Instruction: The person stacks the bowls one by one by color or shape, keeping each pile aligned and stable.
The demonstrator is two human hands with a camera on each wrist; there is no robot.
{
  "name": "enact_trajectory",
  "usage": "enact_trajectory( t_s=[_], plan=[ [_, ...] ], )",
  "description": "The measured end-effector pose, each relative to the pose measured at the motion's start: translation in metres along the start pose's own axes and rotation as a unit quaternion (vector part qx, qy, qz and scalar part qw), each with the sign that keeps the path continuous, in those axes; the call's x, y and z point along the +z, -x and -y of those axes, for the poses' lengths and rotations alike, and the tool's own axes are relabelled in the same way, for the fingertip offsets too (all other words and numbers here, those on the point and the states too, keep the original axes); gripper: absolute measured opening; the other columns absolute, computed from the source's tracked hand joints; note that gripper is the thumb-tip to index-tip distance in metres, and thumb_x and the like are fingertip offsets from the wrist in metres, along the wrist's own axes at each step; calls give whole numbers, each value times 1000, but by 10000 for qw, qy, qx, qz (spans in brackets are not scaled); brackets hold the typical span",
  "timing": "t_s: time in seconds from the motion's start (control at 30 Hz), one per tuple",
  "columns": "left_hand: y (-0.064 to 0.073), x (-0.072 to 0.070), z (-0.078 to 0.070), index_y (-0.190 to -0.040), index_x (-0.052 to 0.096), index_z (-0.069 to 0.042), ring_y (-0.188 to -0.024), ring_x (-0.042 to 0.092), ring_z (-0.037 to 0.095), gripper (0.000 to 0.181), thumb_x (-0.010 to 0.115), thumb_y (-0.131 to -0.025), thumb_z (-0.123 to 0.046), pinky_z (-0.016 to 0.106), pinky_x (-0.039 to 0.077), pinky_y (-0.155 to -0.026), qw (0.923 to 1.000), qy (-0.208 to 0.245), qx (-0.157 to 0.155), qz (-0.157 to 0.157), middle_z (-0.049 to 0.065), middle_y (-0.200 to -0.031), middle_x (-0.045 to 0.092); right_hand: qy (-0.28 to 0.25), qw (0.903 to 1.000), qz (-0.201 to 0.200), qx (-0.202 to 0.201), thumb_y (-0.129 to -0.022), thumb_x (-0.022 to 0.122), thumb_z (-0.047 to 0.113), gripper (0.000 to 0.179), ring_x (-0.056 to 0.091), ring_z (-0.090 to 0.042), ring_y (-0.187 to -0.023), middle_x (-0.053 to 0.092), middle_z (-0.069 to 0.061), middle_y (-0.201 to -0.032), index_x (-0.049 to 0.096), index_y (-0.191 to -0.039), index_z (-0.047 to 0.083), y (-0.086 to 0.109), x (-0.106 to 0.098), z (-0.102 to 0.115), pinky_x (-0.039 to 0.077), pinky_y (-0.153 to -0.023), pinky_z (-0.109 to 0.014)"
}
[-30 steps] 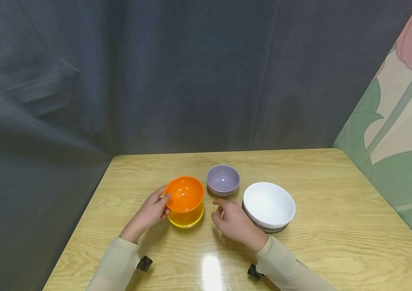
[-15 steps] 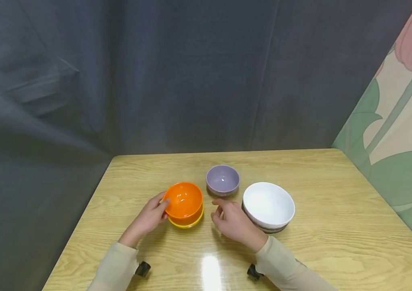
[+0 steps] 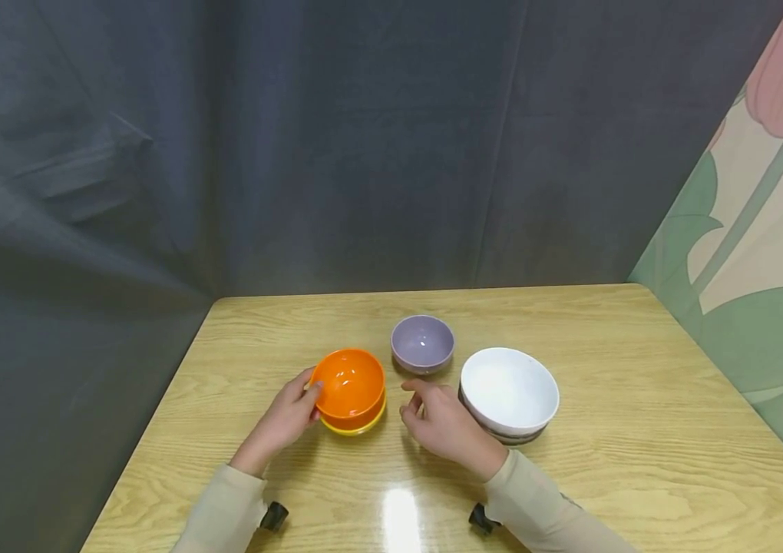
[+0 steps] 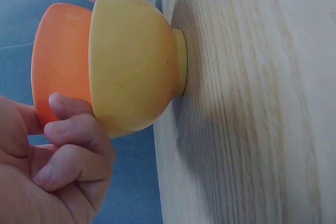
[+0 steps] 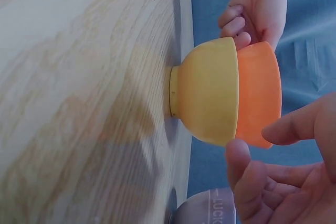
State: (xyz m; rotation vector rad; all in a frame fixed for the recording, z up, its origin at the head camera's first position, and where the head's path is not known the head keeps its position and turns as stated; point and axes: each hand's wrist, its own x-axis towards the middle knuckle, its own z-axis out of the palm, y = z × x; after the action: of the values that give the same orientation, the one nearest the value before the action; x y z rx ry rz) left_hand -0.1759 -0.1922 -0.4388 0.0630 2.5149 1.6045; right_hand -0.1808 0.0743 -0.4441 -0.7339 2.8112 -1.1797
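Observation:
An orange bowl [image 3: 351, 384] sits nested inside a yellow bowl [image 4: 131, 66], its upper part standing above the yellow rim. My left hand [image 3: 288, 418] pinches the orange bowl's left rim, thumb inside and fingers curled outside. The yellow bowl stands upright on its foot on the table. My right hand [image 3: 447, 424] hovers to the right of the two bowls, fingers bent and holding nothing; in the head view a gap shows between it and them. Behind it stands a purple bowl [image 3: 422, 344], with lettering on its side in the right wrist view.
A large white bowl [image 3: 510, 390] sits on a darker bowl [image 3: 520, 438], just right of my right hand. The wooden table [image 3: 647, 430] reaches back to a dark curtain [image 3: 378, 153]. A flower-patterned wall hanging [image 3: 771, 253] borders the right side.
My left hand has lowered the orange bowl deeper into the yellow bowl, so less yellow shows. The right hand has stayed where it was.

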Motion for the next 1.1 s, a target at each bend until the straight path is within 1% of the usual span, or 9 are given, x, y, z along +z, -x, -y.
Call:
enact_trajectory(
  t_s=[0.23, 0.4, 0.53, 0.63, 0.7, 0.8, 0.87, 0.97, 1.1],
  plan=[
    [1, 4, 2, -144, 48, -4, -56, 46, 15, 40, 38, -108, -18, 24, 38, -48, 9954, -763, 85, -576, 10, -68, 56, 22, 10000, -21, -6, -92, 63, 11, 33, 48, -1, -49, 60, 5, -75, 63, -122, -5, 1, 1, -1, 45, -51, -22],
    [0, 9, 3, -142, 50, -1, -53, 42, 15, 41, 37, -107, -17, 28, 38, -48, 9853, -1418, 235, -926, 4, -66, 52, 16, 10000, -8, -8, -92, 63, 10, 33, 48, -2, -49, 61, 5, -75, 63, -121, -6, 1, 1, -2, 45, -53, -22],
    [-2, 13, 5, -138, 56, 1, -53, 40, 15, 41, 39, -107, -19, 30, 37, -49, 9751, -1892, 233, -1133, 2, -65, 47, -38, 10000, 16, 17, -92, 63, 10, 33, 49, -2, -49, 61, 5, -75, 63, -121, -6, 2, 1, -2, 46, -52, -22],
    [-3, 16, 4, -126, 65, -1, -52, 40, 16, 37, 41, -106, -20, 30, 35, -47, 9691, -2110, 191, -1264, 2, -63, 46, -44, 10000, 32, 40, -92, 63, 10, 33, 49, -2, -50, 60, 5, -75, 63, -122, -6, 2, 1, -2, 45, -52, -22],
    [-4, 18, 4, -111, 69, -3, -53, 41, 16, 33, 41, -106, -21, 30, 34, -48, 9647, -2254, 178, -1348, 1, -61, 45, -29, 10000, 37, 36, -92, 63, 10, 33, 49, -3, -51, 60, 5, -74, 63, -121, -6, 2, 1, -1, 45, -52, -23],
    [-5, 20, 4, -87, 64, -8, -51, 41, 16, 33, 41, -106, -21, 29, 34, -47, 9623, -2342, 139, -1379, 1, -59, 44, -2, 10000, 19, 31, -92, 63, 10, 33, 50, -3, -53, 60, 5, -73, 63, -121, -6, 2, 1, 0, 45, -52, -22],
    [-5, 21, 4, -77, 58, -10, -50, 42, 15, 35, 41, -106, -22, 29, 34, -46, 9610, -2393, 108, -1381, 1, -58, 43, -13, 10000, 9, 36, -92, 63, 10, 33, 50, -3, -53, 60, 6, -73, 63, -121, -6, 2, 2, 0, 45, -52, -22],
    [-6, 23, 4, -73, 55, -12, -49, 41, 15, 37, 41, -106, -22, 28, 33, -45, 9575, -2520, 88, -1398, 1, -57, 43, -65, 10000, -26, 27, -91, 63, 9, 33, 49, -2, -51, 60, 6, -72, 63, -120, -7, 2, 3, 0, 45, -51, -22],
    [-5, 26, 5, -75, 59, -12, -48, 38, 15, 37, 42, -106, -22, 29, 31, -45, 9502, -2752, 79, -1459, 0, -56, 42, -97, 9999, -70, -22, -91, 63, 8, 34, 46, 0, -49, 59, 7, -72, 63, -121, -7, 2, 6, -1, 45, -51, -21]
  ],
)
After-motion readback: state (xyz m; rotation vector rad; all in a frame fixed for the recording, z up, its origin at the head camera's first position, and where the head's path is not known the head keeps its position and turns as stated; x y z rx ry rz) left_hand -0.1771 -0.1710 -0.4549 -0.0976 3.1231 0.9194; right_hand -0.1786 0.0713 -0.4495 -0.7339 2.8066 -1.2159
